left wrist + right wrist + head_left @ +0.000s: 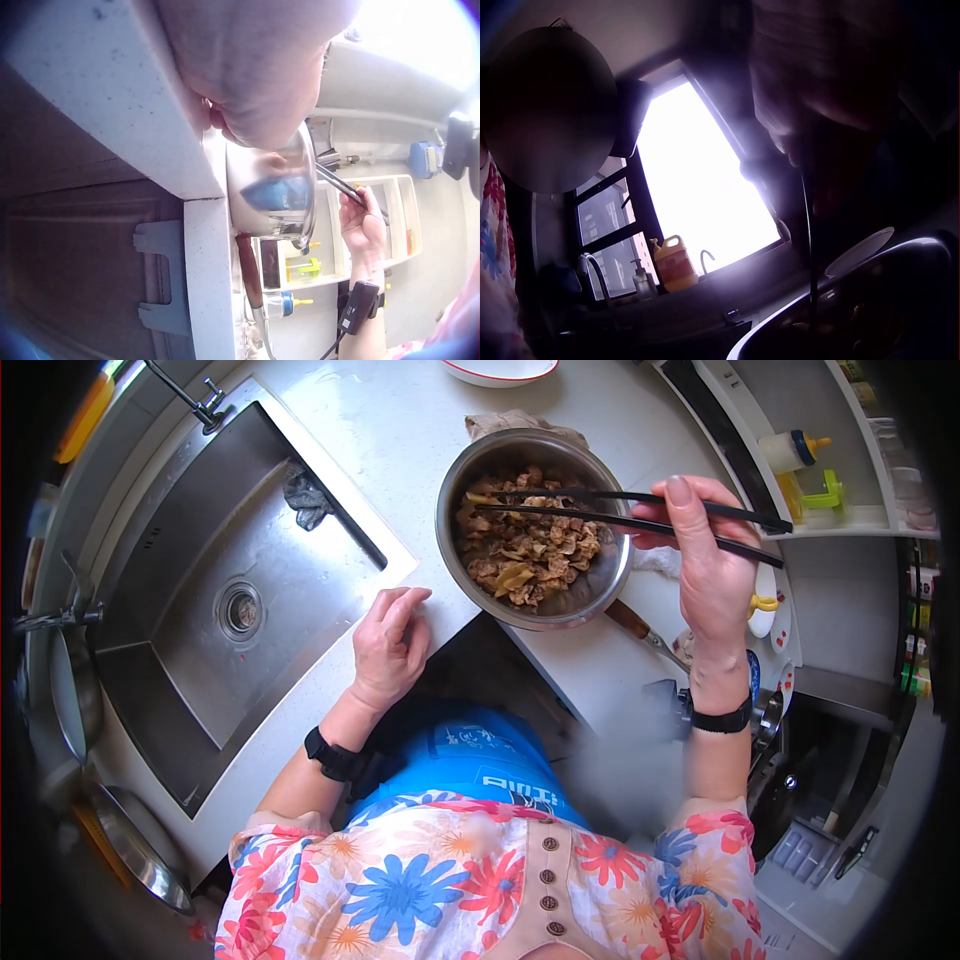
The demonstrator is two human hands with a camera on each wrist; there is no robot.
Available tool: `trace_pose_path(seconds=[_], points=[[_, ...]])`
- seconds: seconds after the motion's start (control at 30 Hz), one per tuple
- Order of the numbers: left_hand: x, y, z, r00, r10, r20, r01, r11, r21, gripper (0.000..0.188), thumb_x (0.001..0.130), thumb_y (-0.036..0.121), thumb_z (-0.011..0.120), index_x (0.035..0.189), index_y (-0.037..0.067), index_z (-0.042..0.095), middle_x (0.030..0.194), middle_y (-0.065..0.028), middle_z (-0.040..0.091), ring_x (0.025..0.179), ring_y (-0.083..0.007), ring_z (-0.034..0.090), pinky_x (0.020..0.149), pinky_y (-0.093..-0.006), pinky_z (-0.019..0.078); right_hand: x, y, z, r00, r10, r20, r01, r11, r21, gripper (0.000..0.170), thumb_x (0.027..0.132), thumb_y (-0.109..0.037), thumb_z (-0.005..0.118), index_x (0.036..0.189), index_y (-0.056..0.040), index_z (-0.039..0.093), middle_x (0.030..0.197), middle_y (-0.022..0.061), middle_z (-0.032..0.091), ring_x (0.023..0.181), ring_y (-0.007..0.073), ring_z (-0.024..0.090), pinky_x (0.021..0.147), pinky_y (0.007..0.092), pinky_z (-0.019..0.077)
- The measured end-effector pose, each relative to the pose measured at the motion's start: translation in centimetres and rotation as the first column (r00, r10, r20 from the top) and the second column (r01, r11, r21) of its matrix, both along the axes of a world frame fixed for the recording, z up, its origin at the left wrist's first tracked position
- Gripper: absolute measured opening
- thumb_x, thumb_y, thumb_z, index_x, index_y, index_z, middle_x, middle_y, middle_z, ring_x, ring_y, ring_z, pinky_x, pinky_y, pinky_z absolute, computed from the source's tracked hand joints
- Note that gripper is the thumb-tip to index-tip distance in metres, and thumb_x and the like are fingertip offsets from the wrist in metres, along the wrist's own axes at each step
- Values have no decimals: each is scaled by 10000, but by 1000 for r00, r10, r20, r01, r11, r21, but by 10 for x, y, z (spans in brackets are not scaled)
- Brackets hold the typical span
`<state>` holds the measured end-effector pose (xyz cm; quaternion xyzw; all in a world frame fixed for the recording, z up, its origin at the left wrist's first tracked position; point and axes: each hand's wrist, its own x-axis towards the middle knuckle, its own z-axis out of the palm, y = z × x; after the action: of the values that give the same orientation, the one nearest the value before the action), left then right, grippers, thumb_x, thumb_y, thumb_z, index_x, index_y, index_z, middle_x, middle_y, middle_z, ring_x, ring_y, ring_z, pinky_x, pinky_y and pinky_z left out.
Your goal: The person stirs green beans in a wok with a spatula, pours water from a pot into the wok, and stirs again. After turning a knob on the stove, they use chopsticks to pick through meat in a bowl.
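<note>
- Work on the food (535, 555) looks under way: chopsticks (600, 517) reach into the steel bowl (596, 582), tips over the far-left pieces; whether they pinch one is unclear
- Done so far, by appearance: the pieces look cut and cooked; how much handling is left, I cannot tell
- Right hand (715, 565): fingers grip the chopsticks
- Left hand (388, 650): fingers loosely curled, nothing seen held, beside the counter (350, 420) edge
- Food lies in the bowl on the counter: brown, uneven chunks with yellowish slices, bare steel showing near one side
</note>
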<state>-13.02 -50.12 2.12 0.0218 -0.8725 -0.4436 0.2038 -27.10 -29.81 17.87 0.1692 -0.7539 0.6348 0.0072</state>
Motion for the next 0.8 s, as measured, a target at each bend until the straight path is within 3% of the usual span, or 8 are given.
trace_pose_path(seconds=[0.2, 0.3, 0.6, 0.8], points=[[0, 0, 1, 1000, 4, 5, -4, 1000, 5, 291, 696, -64, 529, 970, 26, 575, 850, -83, 546, 644, -163, 524, 583, -243, 440, -17, -4, 4, 991, 38, 128, -47, 997, 67, 250, 863, -244, 558, 903, 1, 583, 745, 99, 622, 621, 168, 634, 509, 214, 496], [0, 0, 1, 1000, 10, 9, -10, 1000, 10, 293, 683, -56, 524, 955, 40, 569, 848, -105, 546, 647, -227, 555, 591, -295, 459, -19, -3, 2, 997, 22, 71, -26, 999, 48, 239, 862, -238, 559, 883, 0, 581, 751, 92, 620, 625, 158, 631, 513, 223, 507], [0, 1, 2, 1000, 10, 14, -10, 1000, 24, 283, 685, -52, 527, 947, 43, 572, 851, -109, 550, 653, -231, 561, 597, -302, 461, -17, 1, 5, 992, 54, 110, -59, 997, 45, 219, 859, -213, 564, 859, 5, 574, 747, 78, 602, 645, 136, 616, 543, 253, 538], [0, 0, 2, 1000, 4, 17, -4, 1000, 27, 280, 685, -51, 528, 944, 44, 573, 859, -112, 552, 660, -240, 563, 596, -300, 460, -3, 23, 20, 999, -29, 44, 28, 999, 22, 199, 863, -186, 553, 838, 11, 571, 712, 92, 604, 597, 159, 614, 517, 267, 526]])
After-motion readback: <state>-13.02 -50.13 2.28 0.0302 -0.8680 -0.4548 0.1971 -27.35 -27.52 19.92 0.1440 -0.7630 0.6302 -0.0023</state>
